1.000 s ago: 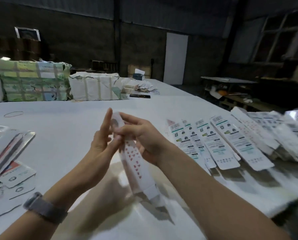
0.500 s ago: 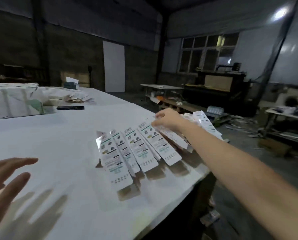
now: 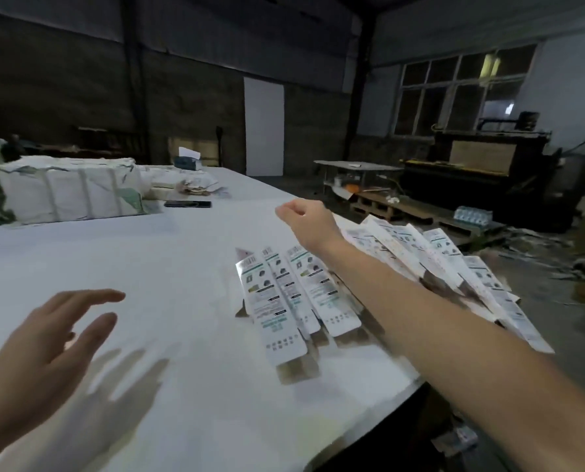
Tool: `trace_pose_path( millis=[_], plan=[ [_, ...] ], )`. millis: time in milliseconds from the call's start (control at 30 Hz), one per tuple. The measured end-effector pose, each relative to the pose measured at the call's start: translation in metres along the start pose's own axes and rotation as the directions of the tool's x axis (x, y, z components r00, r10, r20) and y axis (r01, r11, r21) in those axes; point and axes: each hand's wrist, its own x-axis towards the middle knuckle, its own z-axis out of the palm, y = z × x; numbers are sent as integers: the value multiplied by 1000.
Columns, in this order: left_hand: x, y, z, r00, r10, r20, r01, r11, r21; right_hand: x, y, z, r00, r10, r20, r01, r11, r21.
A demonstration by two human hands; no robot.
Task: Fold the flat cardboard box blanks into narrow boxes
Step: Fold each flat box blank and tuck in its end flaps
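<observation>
A fanned row of folded narrow white boxes (image 3: 277, 301) with green and black print lies along the right edge of the white table (image 3: 148, 267); more of them (image 3: 454, 264) overlap toward the corner. My right hand (image 3: 306, 221) hovers above the far end of the row, fingers curled loosely, nothing visible in it. My forearm crosses over the middle boxes and hides part of them. My left hand (image 3: 46, 342) floats over the table at the lower left, fingers spread and empty.
Wrapped white bundles (image 3: 70, 192) stand at the far left of the table, with a dark phone (image 3: 188, 204) and loose papers (image 3: 196, 187) behind. The table edge drops off at right to a floor with pallets (image 3: 386, 206) and a dark machine (image 3: 478, 165).
A second ago both hands held a box being folded. My right hand then set it on the row at right and has now lifted off; my left hand stays open.
</observation>
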Motion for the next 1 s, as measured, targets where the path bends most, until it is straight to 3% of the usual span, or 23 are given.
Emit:
trace_pose_path(
  millis=[100, 233, 367, 433, 500, 567, 633, 700, 733, 800, 900, 1000],
  plan=[
    [-2, 24, -8, 998, -28, -52, 27, 999, -31, -34, -45, 60, 973, -4, 233, -90, 916, 391],
    [1, 34, -19, 981, -176, -81, 171, 983, -67, -78, -89, 131, 891, -76, 448, -223, 786, 577],
    [4, 31, -34, 961, -244, -133, 247, 969, 8, -110, -101, 172, 894, -111, 435, -219, 738, 639],
    [6, 19, -45, 950, -278, -142, 297, 945, 138, -120, -96, 180, 901, -142, 410, -172, 751, 638],
    [6, 0, -61, 912, -390, -130, 410, 837, 362, -127, -89, 181, 880, -201, 430, -127, 774, 620],
    [0, -22, -85, 815, -538, -214, 560, 636, 532, -130, -85, 179, 860, -243, 448, -113, 766, 632],
    [-10, -40, -106, 687, -643, -339, 696, 448, 561, -131, -83, 177, 851, -262, 454, -109, 759, 642],
    [-18, -54, -117, 610, -691, -388, 749, 342, 568, -133, -83, 176, 843, -276, 462, -105, 758, 644],
    [-19, -58, -118, 605, -704, -372, 738, 322, 593, -134, -83, 177, 838, -282, 468, -105, 757, 644],
    [-18, -62, -114, 662, -674, -330, 675, 344, 652, -134, -83, 176, 827, -292, 480, -103, 761, 640],
    [-15, -61, -108, 766, -570, -298, 583, 418, 697, -134, -82, 174, 825, -302, 478, -101, 753, 651],
    [-9, -45, -103, 799, -528, -287, 572, 521, 634, -132, -82, 171, 836, -295, 462, -108, 737, 667]
  ],
)
